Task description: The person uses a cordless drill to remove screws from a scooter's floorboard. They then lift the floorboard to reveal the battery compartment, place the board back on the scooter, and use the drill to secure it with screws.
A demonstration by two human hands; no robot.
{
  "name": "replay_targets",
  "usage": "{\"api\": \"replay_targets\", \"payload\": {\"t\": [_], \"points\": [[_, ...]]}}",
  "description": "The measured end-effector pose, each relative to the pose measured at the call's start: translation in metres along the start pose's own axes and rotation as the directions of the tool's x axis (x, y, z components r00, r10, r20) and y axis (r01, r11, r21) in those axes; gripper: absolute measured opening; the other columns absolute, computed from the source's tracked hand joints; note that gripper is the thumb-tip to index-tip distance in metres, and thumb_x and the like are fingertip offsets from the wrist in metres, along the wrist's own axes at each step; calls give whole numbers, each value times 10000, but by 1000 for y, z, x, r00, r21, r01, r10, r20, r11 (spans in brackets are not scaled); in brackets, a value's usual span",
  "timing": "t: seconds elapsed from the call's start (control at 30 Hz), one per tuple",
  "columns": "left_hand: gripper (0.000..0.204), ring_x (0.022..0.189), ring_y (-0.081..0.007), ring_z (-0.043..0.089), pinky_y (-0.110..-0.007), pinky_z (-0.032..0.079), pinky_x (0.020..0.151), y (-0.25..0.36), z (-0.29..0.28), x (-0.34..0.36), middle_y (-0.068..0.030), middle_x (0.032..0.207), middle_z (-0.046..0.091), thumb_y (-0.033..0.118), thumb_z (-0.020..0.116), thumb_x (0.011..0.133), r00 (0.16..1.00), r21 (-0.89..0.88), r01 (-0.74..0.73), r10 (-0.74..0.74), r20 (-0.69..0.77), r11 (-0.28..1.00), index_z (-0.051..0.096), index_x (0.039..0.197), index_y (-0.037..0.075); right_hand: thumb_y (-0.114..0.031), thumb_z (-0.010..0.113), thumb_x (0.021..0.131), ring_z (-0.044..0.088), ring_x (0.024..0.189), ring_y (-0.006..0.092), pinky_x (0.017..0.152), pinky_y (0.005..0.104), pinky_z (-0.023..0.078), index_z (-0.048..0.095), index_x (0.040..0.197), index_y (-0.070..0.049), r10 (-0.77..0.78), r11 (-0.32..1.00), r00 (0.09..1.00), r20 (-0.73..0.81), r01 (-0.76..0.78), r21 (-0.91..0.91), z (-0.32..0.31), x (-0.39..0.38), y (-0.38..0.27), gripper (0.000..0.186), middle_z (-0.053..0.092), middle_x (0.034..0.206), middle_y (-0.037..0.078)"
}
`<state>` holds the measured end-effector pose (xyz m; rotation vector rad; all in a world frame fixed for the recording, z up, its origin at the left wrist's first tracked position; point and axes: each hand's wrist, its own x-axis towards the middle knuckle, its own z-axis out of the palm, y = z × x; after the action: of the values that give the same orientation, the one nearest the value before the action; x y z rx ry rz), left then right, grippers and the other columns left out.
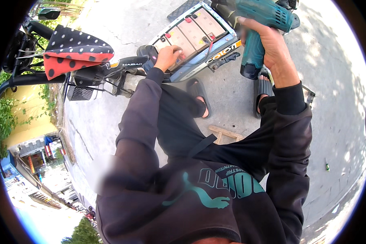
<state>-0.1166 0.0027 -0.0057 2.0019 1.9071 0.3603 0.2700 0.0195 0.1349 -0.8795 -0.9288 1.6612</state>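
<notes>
My right hand [274,49] is wrapped round a teal and black cordless power drill [266,14], held up at the upper right with its dark nose pointing left. My left hand [168,57] is at the near-left end of an open battery compartment [219,52] on an electric bike, fingers curled over its edge; what they hold, if anything, is hidden. In the compartment lie several tan battery blocks [196,27] with red and black terminal caps and wires.
The bike's handlebar [32,79], with a polka-dot cover [75,46], extends left. My sandalled feet [200,101] stand on grey concrete [329,122], near a low wooden stool [227,132]. A yellow wall [30,116] and plants line the left; a small bottle [327,166] lies at right.
</notes>
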Motion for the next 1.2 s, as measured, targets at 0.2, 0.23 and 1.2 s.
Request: {"api": "replay_targets", "payload": {"t": [0.2, 0.23, 1.2], "points": [[219, 846, -247, 737, -349, 552, 799, -12, -6, 11, -118, 901, 780, 183, 694, 917, 982, -82, 31, -15, 187, 996, 780, 1042, 25, -177, 819, 846, 672, 677, 165, 652, 302, 573, 713, 990, 0, 34, 999, 999, 2, -34, -11, 4, 10, 4, 251, 683, 785, 70], [218, 834, -258, 743, -354, 558, 791, -13, -6, 10, -120, 886, 779, 191, 711, 899, 982, -137, 23, 3, 187, 990, 786, 1025, 30, -180, 819, 846, 672, 677, 165, 652, 304, 572, 713, 988, -2, 40, 999, 999, -5, -40, -11, 5, 10, 3, 251, 682, 784, 69], [285, 921, -285, 724, -371, 555, 855, 54, 36, 96, -167, 965, 763, 227, 719, 881, 988, -186, -91, 111, 104, 978, 753, 1052, 2, -216, 817, 858, 641, 645, 152, 608, 296, 540, 682, 991, -13, 39, 999, 998, -53, -38, 27, 8, 15, 3, 278, 652, 770, 56]]}}
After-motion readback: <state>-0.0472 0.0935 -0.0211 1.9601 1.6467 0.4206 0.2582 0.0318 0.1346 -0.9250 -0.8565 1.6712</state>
